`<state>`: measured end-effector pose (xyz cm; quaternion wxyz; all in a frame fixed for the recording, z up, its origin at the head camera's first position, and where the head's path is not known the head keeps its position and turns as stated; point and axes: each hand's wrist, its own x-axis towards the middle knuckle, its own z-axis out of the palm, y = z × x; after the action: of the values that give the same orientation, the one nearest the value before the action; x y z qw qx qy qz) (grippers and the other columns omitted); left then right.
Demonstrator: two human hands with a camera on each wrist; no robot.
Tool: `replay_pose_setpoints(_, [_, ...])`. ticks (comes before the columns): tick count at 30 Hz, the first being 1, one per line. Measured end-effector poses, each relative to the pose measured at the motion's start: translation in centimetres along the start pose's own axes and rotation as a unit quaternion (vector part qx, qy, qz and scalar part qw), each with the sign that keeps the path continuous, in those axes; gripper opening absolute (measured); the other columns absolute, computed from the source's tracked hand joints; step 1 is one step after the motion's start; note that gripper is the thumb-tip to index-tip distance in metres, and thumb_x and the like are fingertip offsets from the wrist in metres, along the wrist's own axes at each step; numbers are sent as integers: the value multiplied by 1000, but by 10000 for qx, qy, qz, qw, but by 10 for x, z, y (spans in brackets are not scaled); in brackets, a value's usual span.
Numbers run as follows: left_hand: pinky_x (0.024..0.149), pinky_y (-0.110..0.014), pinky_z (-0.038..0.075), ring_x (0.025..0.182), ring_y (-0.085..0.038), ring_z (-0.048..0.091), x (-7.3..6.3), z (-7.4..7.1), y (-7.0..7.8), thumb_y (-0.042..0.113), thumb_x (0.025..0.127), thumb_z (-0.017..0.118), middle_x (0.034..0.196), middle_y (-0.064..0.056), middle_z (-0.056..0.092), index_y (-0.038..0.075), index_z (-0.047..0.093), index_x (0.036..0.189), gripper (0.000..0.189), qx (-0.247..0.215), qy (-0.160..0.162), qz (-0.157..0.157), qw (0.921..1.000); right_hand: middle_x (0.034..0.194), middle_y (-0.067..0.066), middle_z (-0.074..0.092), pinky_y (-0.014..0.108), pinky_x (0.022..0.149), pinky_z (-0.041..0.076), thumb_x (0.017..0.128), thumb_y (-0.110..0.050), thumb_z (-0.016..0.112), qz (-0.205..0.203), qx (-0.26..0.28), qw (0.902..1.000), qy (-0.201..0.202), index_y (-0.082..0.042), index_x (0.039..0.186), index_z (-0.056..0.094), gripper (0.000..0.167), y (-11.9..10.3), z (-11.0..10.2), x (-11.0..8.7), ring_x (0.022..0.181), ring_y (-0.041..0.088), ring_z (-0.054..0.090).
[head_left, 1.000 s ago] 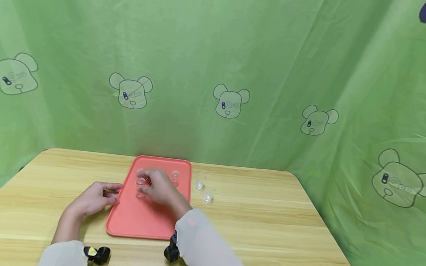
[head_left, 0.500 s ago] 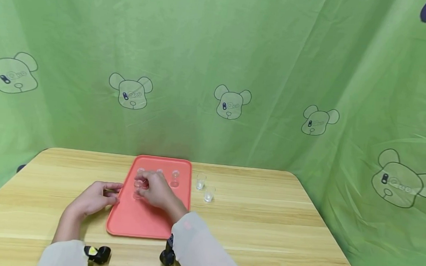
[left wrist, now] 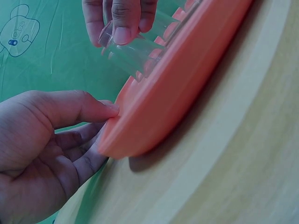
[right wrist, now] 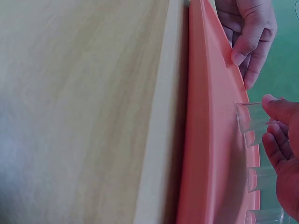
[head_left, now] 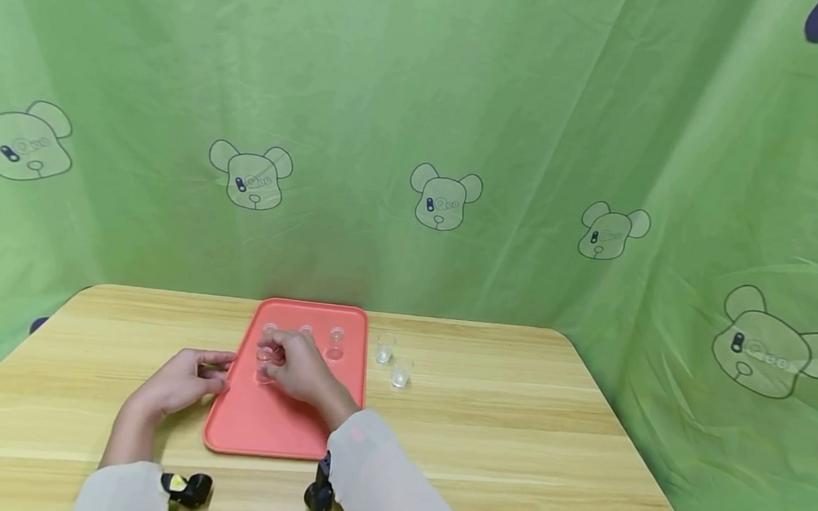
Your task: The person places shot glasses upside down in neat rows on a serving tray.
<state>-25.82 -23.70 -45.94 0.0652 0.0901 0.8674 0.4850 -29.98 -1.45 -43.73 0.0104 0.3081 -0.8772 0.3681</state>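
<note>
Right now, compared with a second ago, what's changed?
The right hand and the cup it holds have shifted slightly left and toward the near edge of the tray. Nothing was visibly taken hold of or let go. The left hand, tray and two cups beside it stayed put.

I'm seeing smooth, satiny plastic in the tray (head_left: 265, 427). The cups (head_left: 400, 377) are gleaming clear and slick, whether glass or hard plastic I'm not making out. The table (head_left: 524, 446) is showing smooth wood grain with a faint sheen. The curtain (head_left: 364, 86) is looking like creased, slightly shiny cloth; the sleeves (head_left: 401, 477) are looking matt.
</note>
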Motion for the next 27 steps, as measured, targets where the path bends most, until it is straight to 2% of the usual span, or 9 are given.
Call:
replay_pose_setpoints(5, [88, -36, 58, 108, -33, 68, 1, 0, -1, -3, 92, 65, 132, -30, 62, -14, 52, 140, 51, -17, -17, 29, 10000, 99, -2, 68, 13, 79, 48, 92, -6, 76, -34, 5, 10000, -7, -4, 121, 72, 29, 1, -1, 0, 88, 2, 58])
replay_pose_setpoints(13, [89, -36, 58, 108, -33, 68, 0, 0, 0, -2, 91, 66, 131, -29, 63, -13, 53, 139, 51, -22, 0, 16, 10000, 101, 0, 70, 13, 79, 49, 91, -6, 77, -49, -34, 9997, -235, -4, 131, 68, 41, 3, -11, 2, 90, 7, 61])
replay_pose_setpoints(22, [87, -32, 57, 107, -31, 68, -1, 1, 3, -2, 91, 66, 131, -29, 63, -13, 53, 139, 51, -48, 43, -121, 9999, 114, 9, 69, 16, 84, 50, 94, -10, 74, 6, -246, 9994, -224, -4, 132, 67, 39, 8, -38, -6, 97, 12, 61])
replay_pose_setpoints(27, [89, -36, 57, 107, -31, 68, -1, 2, 3, -2, 91, 66, 131, -28, 64, -12, 54, 140, 51, -72, 65, -152, 9998, 116, 14, 70, 22, 88, 53, 94, -13, 75, -73, -146, 9998, -111, -1, 130, 67, 39, 15, -59, -14, 100, 18, 65])
